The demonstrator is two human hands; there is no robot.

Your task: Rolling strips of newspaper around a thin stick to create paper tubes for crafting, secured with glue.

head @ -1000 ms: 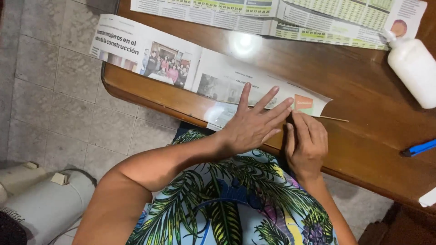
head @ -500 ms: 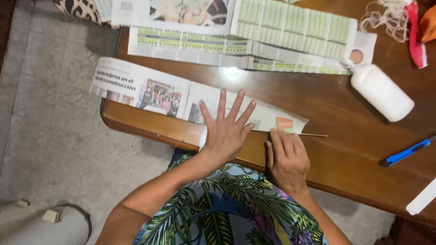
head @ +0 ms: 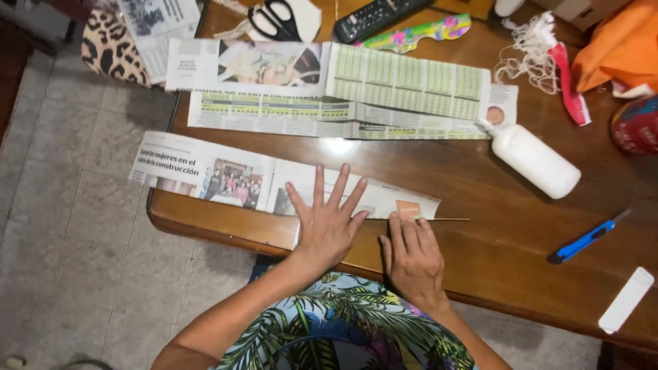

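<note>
wooden table (head: 480, 205), seen from above, bearing a newspaper strip (head: 233, 179) that lies along its near edge and overhangs the left corner. the left hand (head: 327, 223) lies flat with fingers spread on the strip, pressing rather than gripping. the right hand (head: 411, 257) rests beside it, fingertips on the strip's near edge where a thin wooden stick (head: 439, 219) pokes out to the right; whether those fingers pinch the stick cannot be told.

risk, as a judgement: uneven pressure between the two palms could let the paper skew on the stick or crease, and the overhanging left end may drag the strip off line; the stick could also slide out sideways.

surroundings, by size: further newspaper sheets (head: 343, 96) beyond the strip, an orange bag (head: 620, 48) at far right, a white glue bottle (head: 534, 161) near the strip's right end, scissors (head: 277, 17), a remote control (head: 373, 17), a blue utility knife (head: 582, 243) well to the right. none touches the hands.
</note>
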